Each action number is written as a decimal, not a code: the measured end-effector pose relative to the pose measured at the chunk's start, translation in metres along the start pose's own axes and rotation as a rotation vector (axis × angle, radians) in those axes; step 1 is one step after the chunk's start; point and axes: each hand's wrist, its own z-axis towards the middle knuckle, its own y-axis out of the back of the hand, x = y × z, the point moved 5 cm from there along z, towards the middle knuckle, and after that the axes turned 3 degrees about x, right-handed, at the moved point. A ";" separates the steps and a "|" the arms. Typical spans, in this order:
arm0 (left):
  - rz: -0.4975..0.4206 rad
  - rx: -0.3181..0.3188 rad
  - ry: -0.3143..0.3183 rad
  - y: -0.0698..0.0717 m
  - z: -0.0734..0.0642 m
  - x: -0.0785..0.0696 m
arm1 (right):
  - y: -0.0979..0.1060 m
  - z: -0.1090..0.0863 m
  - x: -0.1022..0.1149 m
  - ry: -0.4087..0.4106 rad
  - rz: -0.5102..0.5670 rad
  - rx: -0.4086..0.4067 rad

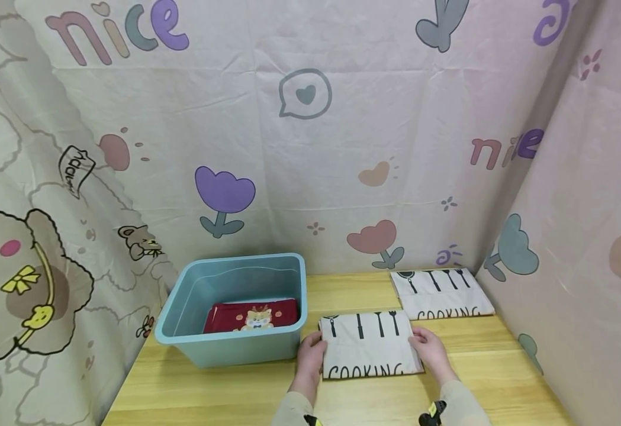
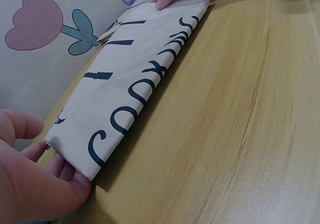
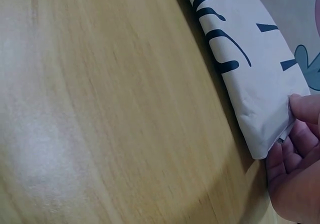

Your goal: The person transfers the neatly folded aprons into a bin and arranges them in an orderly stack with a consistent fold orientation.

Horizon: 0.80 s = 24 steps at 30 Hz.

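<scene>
A folded white cloth point(image 1: 371, 346), printed with dark kitchen utensils and the word COOKING, lies on the table between both hands. My left hand point(image 1: 310, 358) is at its left edge. In the left wrist view, fingertips point(image 2: 62, 166) tuck under that edge while another digit stays above, apart from the cloth. At the opposite edge, my right hand point(image 1: 431, 353) pinches the cloth, thumb point(image 3: 305, 107) on top and fingers below. Behind it to the right lies a second folded cloth point(image 1: 440, 293) with the same print.
A light blue plastic bin point(image 1: 241, 350) stands on the left of the wooden table point(image 1: 214, 393). Inside it lies a folded red cloth point(image 1: 225, 316) with a cartoon animal. Printed curtains point(image 1: 289, 154) enclose the table at the back and sides.
</scene>
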 end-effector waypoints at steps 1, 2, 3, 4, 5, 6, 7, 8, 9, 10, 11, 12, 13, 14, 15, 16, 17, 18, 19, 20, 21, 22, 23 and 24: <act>0.000 0.000 0.006 0.000 0.000 0.001 | 0.000 0.000 0.000 0.003 0.001 -0.002; -0.005 0.000 0.013 0.000 0.001 0.002 | 0.000 0.000 -0.001 0.008 0.000 -0.006; -0.009 0.003 0.012 0.000 0.001 0.003 | 0.000 0.000 -0.001 0.012 0.000 -0.011; -0.015 0.007 0.015 0.000 0.000 0.004 | 0.001 0.000 -0.001 0.015 -0.001 -0.014; -0.020 0.010 0.018 0.000 0.000 0.005 | 0.001 0.000 -0.002 0.016 0.000 -0.017; -0.025 0.012 0.021 0.000 0.000 0.006 | 0.001 0.000 -0.002 0.017 0.001 -0.018; -0.031 0.015 0.019 0.000 0.000 0.006 | 0.001 0.000 -0.002 0.014 0.003 -0.020; -0.035 0.015 0.019 0.000 -0.001 0.007 | 0.002 0.000 -0.003 0.013 0.005 -0.020; -0.035 0.015 0.019 0.000 -0.001 0.007 | 0.002 0.001 -0.003 0.008 0.015 -0.020; -0.036 0.011 0.022 0.000 -0.002 0.007 | 0.002 0.000 -0.003 0.005 0.029 -0.017; -0.037 0.006 0.020 0.000 -0.002 0.006 | 0.002 0.001 -0.003 0.002 0.042 -0.013; -0.037 0.001 0.019 0.000 -0.002 0.006 | 0.002 0.000 -0.003 -0.003 0.058 -0.009; -0.034 -0.004 0.017 0.001 -0.003 0.006 | 0.002 0.000 -0.003 -0.009 0.071 -0.006; -0.032 -0.010 0.018 0.001 -0.003 0.006 | 0.002 0.000 -0.002 -0.012 0.083 -0.001; -0.029 -0.017 0.012 0.001 -0.004 0.005 | 0.002 0.000 -0.001 -0.017 0.094 0.003; -0.027 -0.024 0.010 0.001 -0.004 0.005 | 0.002 -0.001 0.000 -0.019 0.100 0.006; -0.029 -0.028 0.009 0.001 -0.005 0.005 | 0.003 -0.001 0.001 -0.025 0.103 0.006; -0.035 -0.029 0.011 0.001 -0.006 0.005 | 0.003 -0.002 0.001 -0.029 0.106 0.006; -0.045 -0.026 0.011 0.001 -0.006 0.005 | 0.004 -0.002 0.002 -0.031 0.107 0.004; -0.062 -0.019 0.013 0.000 -0.007 0.005 | 0.005 -0.003 0.003 -0.035 0.112 0.004; -0.079 -0.010 0.015 0.000 -0.008 0.005 | 0.006 -0.004 0.003 -0.038 0.117 0.004; -0.103 0.003 0.020 -0.001 -0.008 0.005 | 0.007 -0.004 0.004 -0.041 0.125 0.005; -0.127 0.016 0.023 -0.001 -0.008 0.005 | 0.009 -0.004 0.004 -0.045 0.137 0.007; -0.149 0.029 0.027 -0.002 -0.009 0.004 | 0.010 -0.005 0.004 -0.049 0.153 0.008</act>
